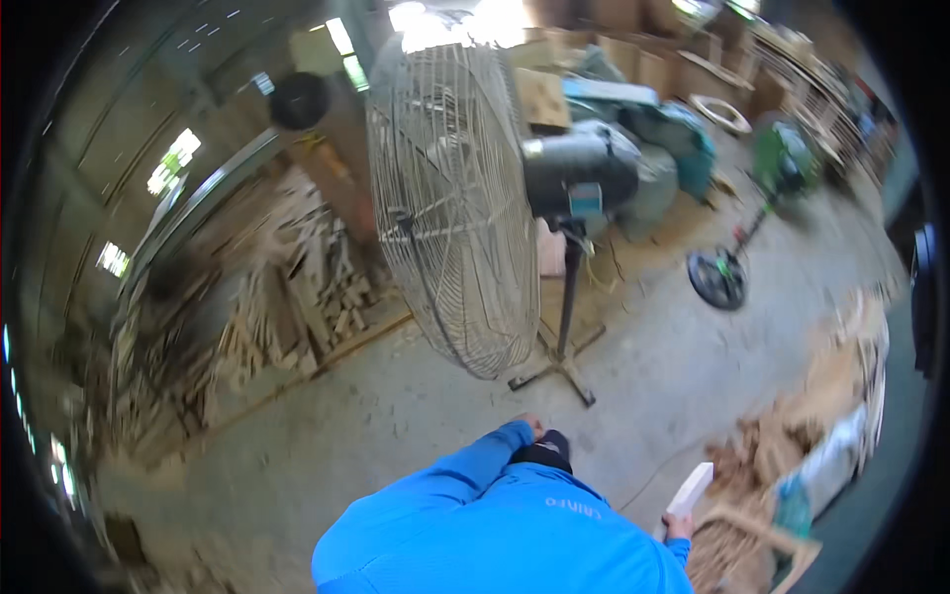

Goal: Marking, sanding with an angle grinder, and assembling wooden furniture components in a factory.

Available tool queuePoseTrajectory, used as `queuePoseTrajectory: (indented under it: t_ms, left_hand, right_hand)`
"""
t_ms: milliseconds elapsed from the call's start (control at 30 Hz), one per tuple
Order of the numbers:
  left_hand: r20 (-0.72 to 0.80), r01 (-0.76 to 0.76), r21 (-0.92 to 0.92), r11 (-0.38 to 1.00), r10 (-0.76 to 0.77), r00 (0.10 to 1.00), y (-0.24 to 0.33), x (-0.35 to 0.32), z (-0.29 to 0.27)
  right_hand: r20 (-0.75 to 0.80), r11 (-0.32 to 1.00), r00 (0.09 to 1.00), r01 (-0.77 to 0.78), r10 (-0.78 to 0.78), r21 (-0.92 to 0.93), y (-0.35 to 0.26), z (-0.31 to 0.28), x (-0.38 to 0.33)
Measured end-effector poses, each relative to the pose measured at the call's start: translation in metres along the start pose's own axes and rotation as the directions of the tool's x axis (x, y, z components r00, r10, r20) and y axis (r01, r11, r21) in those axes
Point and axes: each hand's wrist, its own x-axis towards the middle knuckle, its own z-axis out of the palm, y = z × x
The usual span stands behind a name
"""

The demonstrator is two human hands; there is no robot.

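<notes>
My right hand (678, 526) is closed around a pale, flat strip of wood (694, 487), which sticks up and to the right from my fingers. Close to my body, my left hand (535, 427) shows only in small part past the blue sleeve (465, 465). Its fingers are too hidden to read. A large pedestal fan (450, 198) with a wire cage and a dark motor stands in front of me. Its crossed feet (560, 373) rest on the floor just beyond my left hand.
Wood offcuts (292, 307) are heaped on the left. Filled greenish sacks (653, 158) are behind the fan. A green fan (782, 158) with a round black base (717, 278) stands far right. Near right lie wood scraps (757, 445) and a wooden frame (767, 530).
</notes>
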Motion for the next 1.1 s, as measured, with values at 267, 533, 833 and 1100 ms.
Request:
queuePoseTrajectory:
  t_ms: [267, 533, 833, 1100]
  left_hand:
    - [0.140, 0.190, 0.606, 0.772, -0.339, 0.930, 0.024, 0.042, 0.073]
    - [0.118, 0.369, -0.333, 0.867, -0.350, 0.929, 0.299, 0.446, 0.083]
    - [0.079, -0.077, -0.704, 0.706, 0.185, 0.980, 0.806, 0.839, 0.037]
    - [0.226, 0.286, 0.142, 0.948, -0.313, 0.923, 0.819, 0.974, 0.124]
  right_hand:
    - [0.095, 0.679, 0.758, 0.626, -0.645, -0.385, -0.150, -0.193, 0.330]
    - [-0.134, 0.873, 0.905, -0.425, 0.404, -0.238, -0.025, -0.278, 0.488]
    - [0.091, 0.567, 0.560, -0.810, 0.823, -0.148, -0.038, -0.401, 0.562]
    - [-0.065, 0.948, 0.966, -0.257, 0.249, -0.187, -0.243, -0.636, 0.985]
